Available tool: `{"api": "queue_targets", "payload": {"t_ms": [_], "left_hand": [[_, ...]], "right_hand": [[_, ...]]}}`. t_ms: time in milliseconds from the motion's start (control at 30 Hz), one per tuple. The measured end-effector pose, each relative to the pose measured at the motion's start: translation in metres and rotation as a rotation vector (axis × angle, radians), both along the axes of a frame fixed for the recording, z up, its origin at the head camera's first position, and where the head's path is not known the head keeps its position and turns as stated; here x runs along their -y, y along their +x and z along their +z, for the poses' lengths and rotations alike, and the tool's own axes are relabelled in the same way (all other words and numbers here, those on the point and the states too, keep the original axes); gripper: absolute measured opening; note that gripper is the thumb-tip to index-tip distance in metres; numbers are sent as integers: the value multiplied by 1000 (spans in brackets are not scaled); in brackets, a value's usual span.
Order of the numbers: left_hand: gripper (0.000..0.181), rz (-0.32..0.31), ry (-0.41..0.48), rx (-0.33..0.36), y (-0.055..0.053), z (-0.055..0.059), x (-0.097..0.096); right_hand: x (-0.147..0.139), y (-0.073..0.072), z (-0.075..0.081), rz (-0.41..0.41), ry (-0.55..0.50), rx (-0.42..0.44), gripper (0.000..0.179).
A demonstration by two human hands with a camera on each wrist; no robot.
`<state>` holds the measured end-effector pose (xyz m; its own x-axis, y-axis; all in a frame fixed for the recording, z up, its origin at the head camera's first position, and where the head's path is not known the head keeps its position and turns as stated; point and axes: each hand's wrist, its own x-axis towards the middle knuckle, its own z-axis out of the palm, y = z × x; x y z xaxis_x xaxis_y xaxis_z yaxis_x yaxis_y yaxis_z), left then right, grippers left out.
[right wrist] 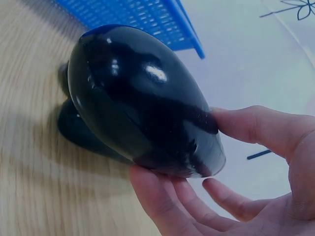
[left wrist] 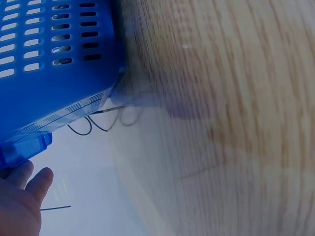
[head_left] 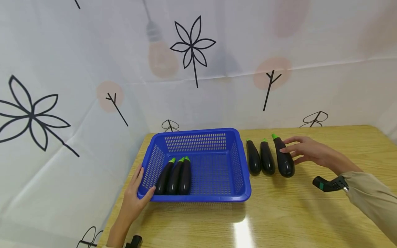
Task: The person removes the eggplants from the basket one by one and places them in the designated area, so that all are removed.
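Note:
A blue plastic basket (head_left: pixel 214 137) stands on the wooden table (head_left: pixel 294 213) and holds three dark eggplants (head_left: pixel 174 175) side by side at its left. Three more eggplants lie in a row on the table right of the basket. My right hand (head_left: pixel 294 151) grips the rightmost eggplant (head_left: pixel 283 158); in the right wrist view its thumb and fingers (right wrist: pixel 236 167) curl round the glossy body (right wrist: pixel 142 103). My left hand (head_left: pixel 139 187) holds the basket's front-left corner, thumb over the rim. In the left wrist view the fingertips (left wrist: pixel 22 196) sit under the basket's rim (left wrist: pixel 54 64).
The other two loose eggplants (head_left: pixel 253 157) (head_left: pixel 267 158) lie between the basket and the gripped one. A patterned white cloth (head_left: pixel 198 51) hangs behind and to the left of the table. Bare tabletop spreads to the right and front.

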<state>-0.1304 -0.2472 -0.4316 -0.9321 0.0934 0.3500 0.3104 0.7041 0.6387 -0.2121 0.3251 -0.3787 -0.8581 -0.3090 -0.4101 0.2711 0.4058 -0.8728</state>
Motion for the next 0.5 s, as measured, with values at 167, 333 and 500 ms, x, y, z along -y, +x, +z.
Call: {"api": "queue_targets", "payload": {"t_ms": [167, 333, 500], "left_hand": [[78, -3, 2, -3, 0, 1, 0], [77, -3, 3, -6, 0, 2, -1], [78, -4, 4, -1, 0, 3, -1]], "right_hand": [[-3, -3, -5, -3, 22, 4, 74], [-5, -5, -8, -3, 42, 5, 74], [-7, -8, -12, -8, 56, 2, 75]]}}
